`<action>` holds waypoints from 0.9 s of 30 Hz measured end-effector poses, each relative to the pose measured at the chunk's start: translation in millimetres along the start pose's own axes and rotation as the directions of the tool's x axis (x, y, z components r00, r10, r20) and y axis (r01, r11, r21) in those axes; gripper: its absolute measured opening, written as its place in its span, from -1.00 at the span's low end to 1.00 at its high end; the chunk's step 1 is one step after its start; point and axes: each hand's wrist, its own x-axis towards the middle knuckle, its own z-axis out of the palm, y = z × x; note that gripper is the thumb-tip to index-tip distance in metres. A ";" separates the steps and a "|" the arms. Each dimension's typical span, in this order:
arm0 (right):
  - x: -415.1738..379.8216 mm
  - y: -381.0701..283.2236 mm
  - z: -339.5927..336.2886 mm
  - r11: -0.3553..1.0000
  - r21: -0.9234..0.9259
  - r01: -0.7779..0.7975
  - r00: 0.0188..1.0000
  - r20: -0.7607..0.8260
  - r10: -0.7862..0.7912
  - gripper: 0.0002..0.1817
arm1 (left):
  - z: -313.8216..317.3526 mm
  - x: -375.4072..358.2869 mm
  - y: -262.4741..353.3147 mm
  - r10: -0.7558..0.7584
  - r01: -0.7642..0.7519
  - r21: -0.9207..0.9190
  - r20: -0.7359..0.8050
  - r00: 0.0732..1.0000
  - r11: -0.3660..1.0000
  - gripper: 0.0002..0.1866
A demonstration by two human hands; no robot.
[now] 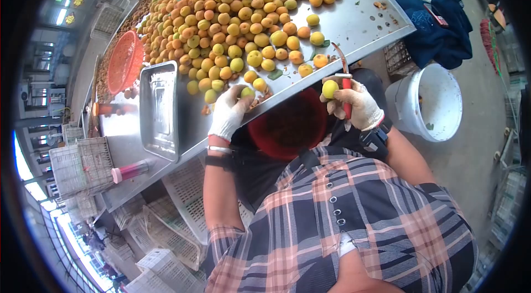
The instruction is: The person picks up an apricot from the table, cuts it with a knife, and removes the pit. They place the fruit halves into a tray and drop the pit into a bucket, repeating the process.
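A large pile of yellow-orange fruit (238, 22) lies on the metal table (365, 22). My left hand (229, 113), in a white glove, rests at the table's near edge with its fingers closed round a yellow-green fruit (247, 92). Gloved too, my right hand (357, 100) is in front of that edge. It holds a greenish-yellow fruit (330, 89) in its fingers, along with a red-handled knife (347, 84) whose curved blade points up and away. Beneath the table edge, between the hands, sits a red tub (287, 127), dark inside.
On the table stand a metal tray (159, 110), a red basket (125, 62) and a pink-capped bottle (131, 171). A white bucket (431, 102) is at the right, beside dark clothing (437, 27) on crates. White crates (188, 193) lie below the table at the left.
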 end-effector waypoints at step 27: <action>-115.9 -43.2 -177.2 0.844 0.160 0.512 0.803 -0.438 -0.404 -0.52 | 189.3 -30.5 156.8 0.488 -0.482 -0.098 0.300 0.820 0.871 -0.54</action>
